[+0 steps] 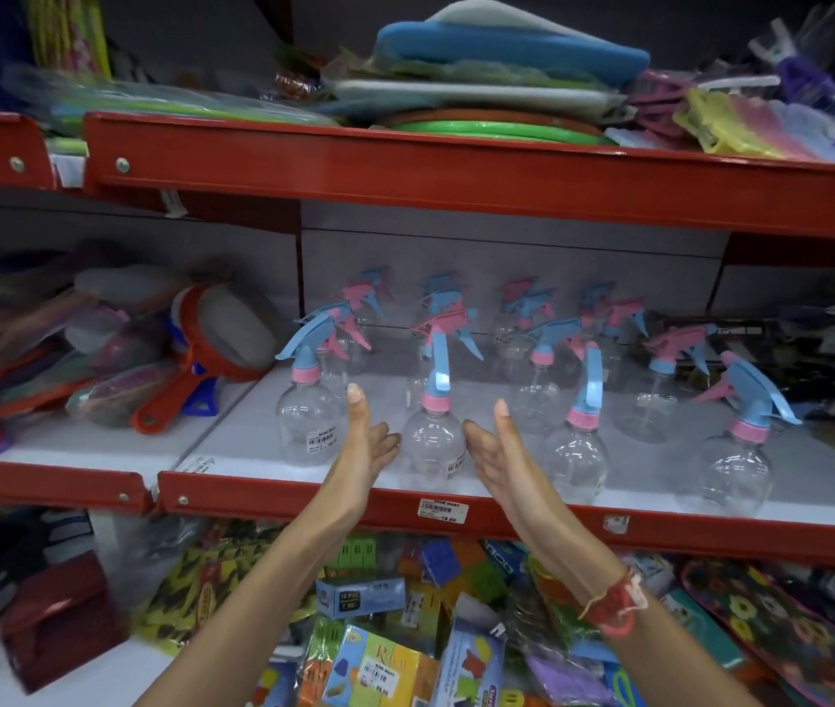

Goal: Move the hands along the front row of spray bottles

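Both hands flank a clear spray bottle at centre frame: the left hand and right hand are spread wide, palms facing inward, fingers straight, neither clearly gripping. The bottle stands upright between them, equally near each, at the front edge of the red shelf. Roughly a dozen similar bottles stand around it; an exact count is uncertain.

1. There is one view only — a wide-angle camera worn on the person's head.
2. It faces forward and a little down at a red-edged middle shelf, close enough that both forearms reach up into the picture from its lower edge.
3. The upper shelf crosses the top of the frame; a lower shelf fills the bottom.
4. Straight edges bow toward the picture's borders — the wide lens bends them.
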`<state>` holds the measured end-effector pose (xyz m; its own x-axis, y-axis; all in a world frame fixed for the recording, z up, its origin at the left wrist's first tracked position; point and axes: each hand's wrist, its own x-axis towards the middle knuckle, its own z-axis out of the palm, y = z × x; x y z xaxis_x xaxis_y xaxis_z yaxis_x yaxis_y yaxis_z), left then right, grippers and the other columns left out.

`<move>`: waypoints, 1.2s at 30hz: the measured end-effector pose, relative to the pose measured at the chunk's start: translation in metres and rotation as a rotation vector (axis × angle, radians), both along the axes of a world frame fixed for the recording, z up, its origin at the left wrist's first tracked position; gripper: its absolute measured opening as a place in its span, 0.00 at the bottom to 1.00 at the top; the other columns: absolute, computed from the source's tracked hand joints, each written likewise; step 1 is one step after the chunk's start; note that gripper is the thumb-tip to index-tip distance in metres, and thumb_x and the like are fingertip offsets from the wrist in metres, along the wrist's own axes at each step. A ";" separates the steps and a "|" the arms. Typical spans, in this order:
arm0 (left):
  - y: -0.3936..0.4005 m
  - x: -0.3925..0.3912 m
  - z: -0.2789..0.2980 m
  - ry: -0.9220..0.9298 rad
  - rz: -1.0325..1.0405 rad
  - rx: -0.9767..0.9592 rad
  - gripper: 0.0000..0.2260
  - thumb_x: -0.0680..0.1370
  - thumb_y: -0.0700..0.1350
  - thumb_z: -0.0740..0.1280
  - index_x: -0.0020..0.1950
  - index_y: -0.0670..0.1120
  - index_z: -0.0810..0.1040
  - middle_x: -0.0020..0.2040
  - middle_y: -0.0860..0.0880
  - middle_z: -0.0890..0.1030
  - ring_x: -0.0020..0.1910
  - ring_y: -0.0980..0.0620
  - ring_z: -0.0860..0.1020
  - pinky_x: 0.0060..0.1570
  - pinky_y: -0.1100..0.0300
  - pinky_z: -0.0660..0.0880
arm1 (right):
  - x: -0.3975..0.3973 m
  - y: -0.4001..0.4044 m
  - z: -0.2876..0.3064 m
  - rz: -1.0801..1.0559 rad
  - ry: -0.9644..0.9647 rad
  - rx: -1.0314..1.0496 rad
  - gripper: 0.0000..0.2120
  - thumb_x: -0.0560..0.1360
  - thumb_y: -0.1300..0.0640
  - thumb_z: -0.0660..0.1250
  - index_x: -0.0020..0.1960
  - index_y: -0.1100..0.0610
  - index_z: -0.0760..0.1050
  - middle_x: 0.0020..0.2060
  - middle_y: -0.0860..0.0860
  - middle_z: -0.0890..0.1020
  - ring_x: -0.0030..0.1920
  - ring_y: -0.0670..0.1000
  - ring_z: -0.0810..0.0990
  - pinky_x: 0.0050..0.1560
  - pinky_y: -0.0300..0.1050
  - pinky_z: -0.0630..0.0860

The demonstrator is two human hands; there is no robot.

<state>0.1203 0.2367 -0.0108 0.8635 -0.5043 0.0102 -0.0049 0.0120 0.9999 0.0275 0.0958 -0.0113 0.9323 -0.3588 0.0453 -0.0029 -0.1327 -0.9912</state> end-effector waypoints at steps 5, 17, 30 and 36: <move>0.015 0.002 -0.003 -0.185 0.137 -0.085 0.38 0.71 0.70 0.41 0.63 0.48 0.75 0.60 0.49 0.80 0.59 0.53 0.78 0.70 0.49 0.65 | 0.000 0.012 -0.003 -0.251 -0.177 -0.159 0.35 0.70 0.25 0.45 0.64 0.43 0.74 0.66 0.47 0.75 0.68 0.50 0.72 0.72 0.54 0.64; 0.072 0.054 -0.010 -0.257 0.578 -0.235 0.26 0.81 0.60 0.46 0.54 0.48 0.79 0.58 0.45 0.81 0.60 0.48 0.77 0.66 0.48 0.69 | 0.055 0.078 -0.007 -0.018 -0.300 -0.117 0.30 0.71 0.27 0.52 0.58 0.45 0.78 0.61 0.45 0.81 0.63 0.41 0.77 0.70 0.45 0.69; 0.083 0.083 -0.009 -0.041 0.321 -0.006 0.68 0.47 0.86 0.43 0.71 0.39 0.68 0.72 0.39 0.70 0.72 0.45 0.68 0.75 0.48 0.55 | 0.105 0.103 -0.006 0.071 0.015 -0.035 0.50 0.62 0.18 0.48 0.75 0.46 0.60 0.76 0.47 0.64 0.75 0.47 0.62 0.77 0.53 0.57; 0.098 0.072 -0.008 -0.058 0.282 0.033 0.62 0.53 0.81 0.41 0.71 0.38 0.68 0.73 0.40 0.70 0.72 0.45 0.69 0.74 0.49 0.53 | 0.086 0.101 -0.014 0.138 0.029 -0.034 0.51 0.61 0.18 0.48 0.76 0.45 0.57 0.77 0.45 0.62 0.76 0.45 0.60 0.77 0.53 0.54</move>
<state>0.1919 0.3347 -0.0192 0.9681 -0.2452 0.0514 -0.0608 -0.0309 0.9977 0.1135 0.1972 -0.0249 0.9738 -0.2259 0.0276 -0.0108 -0.1669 -0.9859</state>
